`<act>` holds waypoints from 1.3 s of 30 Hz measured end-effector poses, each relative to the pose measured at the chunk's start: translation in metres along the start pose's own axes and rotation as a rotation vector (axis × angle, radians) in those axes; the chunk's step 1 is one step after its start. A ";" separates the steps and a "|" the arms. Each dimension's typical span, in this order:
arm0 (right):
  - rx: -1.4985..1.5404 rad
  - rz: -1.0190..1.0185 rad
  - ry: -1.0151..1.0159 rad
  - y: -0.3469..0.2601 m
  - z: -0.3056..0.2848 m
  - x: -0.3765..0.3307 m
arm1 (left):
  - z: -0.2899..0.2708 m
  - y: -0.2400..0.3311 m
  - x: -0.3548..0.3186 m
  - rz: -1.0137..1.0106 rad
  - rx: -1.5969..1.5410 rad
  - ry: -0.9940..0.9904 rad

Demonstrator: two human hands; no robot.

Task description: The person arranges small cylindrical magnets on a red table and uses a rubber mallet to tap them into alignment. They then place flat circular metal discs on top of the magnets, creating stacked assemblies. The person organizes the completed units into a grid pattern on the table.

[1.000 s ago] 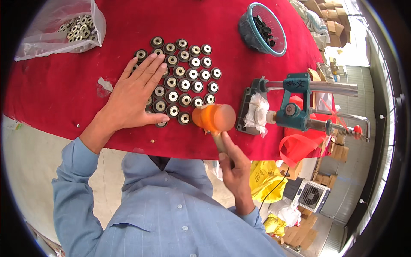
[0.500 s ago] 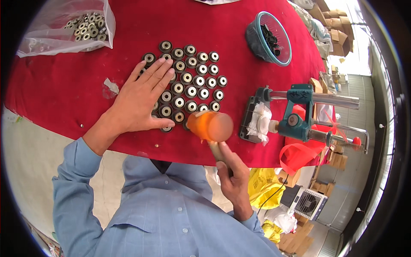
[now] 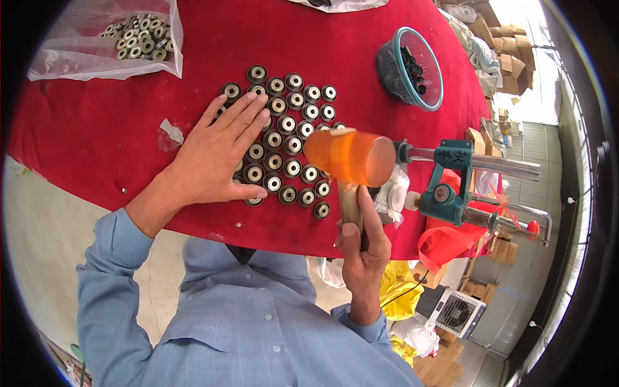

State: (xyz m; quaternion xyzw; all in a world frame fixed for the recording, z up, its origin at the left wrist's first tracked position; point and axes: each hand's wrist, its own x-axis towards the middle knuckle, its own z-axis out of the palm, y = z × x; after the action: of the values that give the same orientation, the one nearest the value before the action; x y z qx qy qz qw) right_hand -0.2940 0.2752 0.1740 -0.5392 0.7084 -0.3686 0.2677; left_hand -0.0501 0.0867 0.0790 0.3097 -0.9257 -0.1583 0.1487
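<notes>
My left hand [image 3: 216,151] lies flat with its fingers stretched over the left part of a cluster of small black wheels with silver bearings [image 3: 273,160]. Several of those wheels are hidden beneath its palm and fingers. My right hand [image 3: 366,248] is wrapped round the wooden handle of a mallet [image 3: 351,155] with a translucent orange head. That head hangs above the right side of the cluster and covers some of the wheels. The wheels stand close together on a red cloth [image 3: 309,238].
A clear plastic bag of metal bearings [image 3: 145,42] lies at the far left. Black parts fill the bottom of a blue-rimmed plastic bowl [image 3: 441,71] at the far right. Nearer stands a green hand press [image 3: 447,184], with a red bag [image 3: 445,244] beside it.
My right hand has raised the mallet and moved it forward and to the right, uncovering wheels at the near right of the cluster. My left hand stays on the wheels.
</notes>
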 end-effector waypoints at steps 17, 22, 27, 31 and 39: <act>-0.076 -0.054 -0.017 0.020 0.020 0.055 | -0.004 0.000 0.005 0.000 -0.017 -0.024; 0.081 0.088 0.052 0.003 0.002 0.054 | -0.002 -0.002 0.002 0.010 -0.027 -0.014; -0.097 -0.054 0.051 0.011 0.015 0.080 | -0.003 0.001 0.004 0.002 -0.014 -0.037; -0.060 0.059 -0.006 0.023 0.015 0.091 | -0.005 0.000 0.004 0.010 -0.036 -0.038; -0.145 -0.158 0.165 0.042 0.005 0.119 | -0.005 0.002 0.006 0.011 -0.044 -0.029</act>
State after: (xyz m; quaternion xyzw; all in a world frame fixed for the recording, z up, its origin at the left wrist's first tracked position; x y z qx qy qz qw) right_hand -0.3472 0.1656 0.1389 -0.5790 0.7082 -0.3793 0.1389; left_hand -0.0535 0.0831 0.0855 0.2988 -0.9258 -0.1820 0.1431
